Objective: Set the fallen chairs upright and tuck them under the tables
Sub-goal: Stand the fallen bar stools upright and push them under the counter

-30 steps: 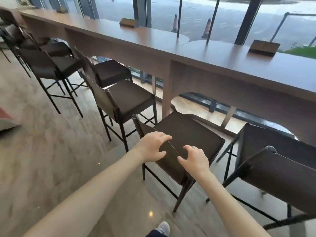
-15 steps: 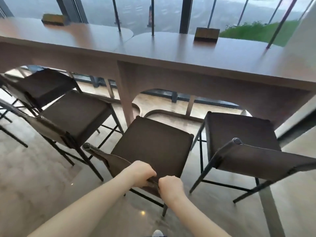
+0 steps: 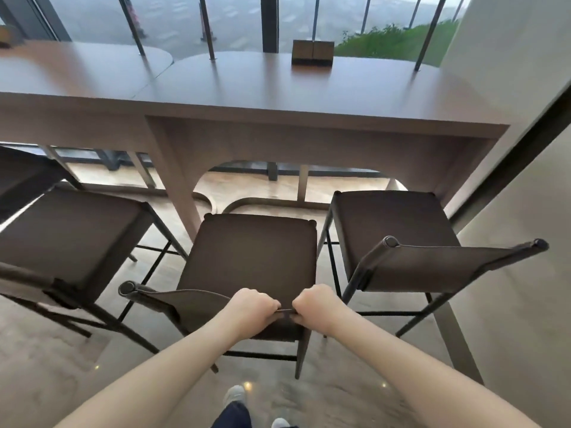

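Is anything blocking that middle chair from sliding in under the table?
Nothing visible does. Both hands, left hand and right hand, grip the backrest of the middle chair, and its seat faces the arched opening under the table. The table leg stands just left of its path, and the neighbouring chair sits to its right.

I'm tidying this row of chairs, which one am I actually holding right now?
The middle chair, facing the table's arch. Both hands, left and right, grip its backrest's top edge; the chairs on the left and right stand untouched.
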A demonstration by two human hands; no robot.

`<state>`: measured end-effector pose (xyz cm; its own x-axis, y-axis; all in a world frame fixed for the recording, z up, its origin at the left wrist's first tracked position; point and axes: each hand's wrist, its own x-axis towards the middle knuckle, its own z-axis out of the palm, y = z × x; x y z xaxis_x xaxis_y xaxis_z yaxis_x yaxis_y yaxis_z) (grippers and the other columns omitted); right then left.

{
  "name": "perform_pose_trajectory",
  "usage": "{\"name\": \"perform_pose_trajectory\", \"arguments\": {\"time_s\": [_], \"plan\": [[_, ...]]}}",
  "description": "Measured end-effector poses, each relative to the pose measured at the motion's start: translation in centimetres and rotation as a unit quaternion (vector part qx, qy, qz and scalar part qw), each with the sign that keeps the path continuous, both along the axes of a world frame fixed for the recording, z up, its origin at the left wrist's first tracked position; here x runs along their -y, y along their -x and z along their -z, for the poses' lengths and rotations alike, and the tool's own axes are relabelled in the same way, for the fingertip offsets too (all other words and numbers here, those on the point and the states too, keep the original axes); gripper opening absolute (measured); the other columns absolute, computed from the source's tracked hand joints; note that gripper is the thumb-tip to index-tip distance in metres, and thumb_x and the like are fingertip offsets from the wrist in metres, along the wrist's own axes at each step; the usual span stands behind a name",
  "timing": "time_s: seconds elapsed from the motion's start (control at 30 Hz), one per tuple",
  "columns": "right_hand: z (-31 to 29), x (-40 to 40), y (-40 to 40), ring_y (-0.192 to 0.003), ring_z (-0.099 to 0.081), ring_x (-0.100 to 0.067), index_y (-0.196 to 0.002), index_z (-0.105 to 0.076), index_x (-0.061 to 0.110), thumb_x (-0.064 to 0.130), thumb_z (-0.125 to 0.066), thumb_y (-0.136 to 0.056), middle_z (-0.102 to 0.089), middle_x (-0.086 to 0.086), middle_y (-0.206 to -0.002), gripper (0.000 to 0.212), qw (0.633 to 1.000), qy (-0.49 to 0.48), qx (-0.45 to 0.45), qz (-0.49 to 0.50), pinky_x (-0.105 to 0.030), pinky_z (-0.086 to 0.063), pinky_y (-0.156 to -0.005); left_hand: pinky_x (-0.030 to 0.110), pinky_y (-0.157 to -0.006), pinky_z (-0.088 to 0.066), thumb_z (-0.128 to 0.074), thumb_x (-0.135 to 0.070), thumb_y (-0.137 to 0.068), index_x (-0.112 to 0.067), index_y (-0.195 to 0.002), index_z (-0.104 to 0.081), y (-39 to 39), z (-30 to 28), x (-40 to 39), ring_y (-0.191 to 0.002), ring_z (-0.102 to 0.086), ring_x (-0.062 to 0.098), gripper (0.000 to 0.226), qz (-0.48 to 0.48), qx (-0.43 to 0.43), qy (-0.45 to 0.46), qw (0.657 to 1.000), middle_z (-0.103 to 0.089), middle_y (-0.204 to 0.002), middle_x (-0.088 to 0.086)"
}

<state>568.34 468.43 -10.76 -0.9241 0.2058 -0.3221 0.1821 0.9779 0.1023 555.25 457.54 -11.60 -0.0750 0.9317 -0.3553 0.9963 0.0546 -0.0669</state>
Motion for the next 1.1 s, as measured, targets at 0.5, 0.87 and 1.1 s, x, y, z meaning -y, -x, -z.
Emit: {"name": "perform_pose_trajectory", "arguments": {"time_s": [0.5, 0.87, 1.1], "plan": [[-1.3, -11.5, 1.4, -0.084, -0.066, -0.028, -0.097, -0.067, 0.011, 0.041, -0.038, -0.1, -0.069, -0.005, -0.095, 0.042, 0.991, -0.077, 0.046, -0.098, -0.031, -0.042, -0.064, 0.03, -0.063, -0.036, -0.043, -0.026, -0.098, -0.016, -0.096, -0.063, -0.6, 0.3, -9.4, -0.089, -0.064, 0.031, 0.022, -0.056, 0.047, -0.074, 0.995, -0.067, -0.097, 0.005], [0.3, -14.6, 0.9, -0.081, -0.067, -0.029, -0.094, -0.068, 0.01, 0.042, -0.039, -0.101, -0.069, -0.005, -0.092, 0.044, 0.99, -0.083, 0.043, -0.107, -0.034, -0.048, -0.067, 0.031, -0.062, -0.036, -0.048, -0.016, -0.095, -0.015, -0.093, -0.064, -1.2, 0.7, -12.2, -0.09, -0.065, 0.032, 0.016, -0.058, 0.056, -0.061, 0.995, -0.068, -0.097, 0.006], [2.0, -15.4, -0.8, -0.08, -0.066, -0.03, -0.093, -0.064, 0.011, 0.046, -0.038, -0.101, -0.069, -0.005, -0.091, 0.044, 0.994, -0.056, 0.052, -0.074, -0.035, -0.048, -0.066, 0.031, -0.065, -0.037, -0.049, -0.007, -0.089, -0.014, -0.092, -0.064, -2.5, 0.9, -13.1, -0.092, -0.065, 0.033, 0.016, -0.043, 0.065, -0.046, 0.996, -0.068, -0.098, 0.008]]}}
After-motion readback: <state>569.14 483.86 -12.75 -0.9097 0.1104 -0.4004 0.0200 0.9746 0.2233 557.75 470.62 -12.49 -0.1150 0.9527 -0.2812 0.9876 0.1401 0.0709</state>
